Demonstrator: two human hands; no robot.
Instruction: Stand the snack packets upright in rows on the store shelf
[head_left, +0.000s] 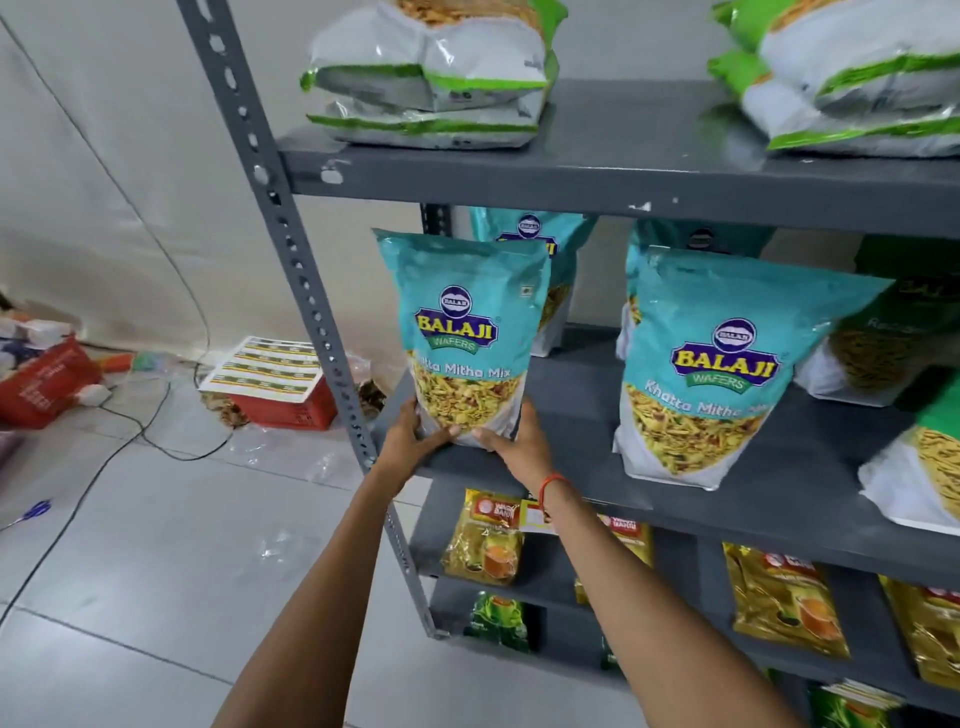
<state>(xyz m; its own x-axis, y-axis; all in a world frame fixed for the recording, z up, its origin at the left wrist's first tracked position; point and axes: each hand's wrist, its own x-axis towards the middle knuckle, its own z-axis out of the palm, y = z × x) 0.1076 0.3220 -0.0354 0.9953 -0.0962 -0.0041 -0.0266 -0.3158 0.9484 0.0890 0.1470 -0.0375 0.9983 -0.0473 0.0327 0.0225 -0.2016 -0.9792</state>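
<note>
Midway through, by the look of it: teal snack packet (465, 338) held upright at the front left corner of the middle shelf (582, 462), base just touching or barely above the edge, not yet released. Left hand (415, 439) and right hand (511, 441) both curled around the bottom corners, thumbs pressed on the front. Already standing: a matching packet (722, 369) to the right, more teal packets (535, 239) behind. Still lying flat: green-and-white bags (431, 78) on the top shelf. Readable on the fronts: "BALAJI WAFERS", "Khatta Mitha Mix".
</note>
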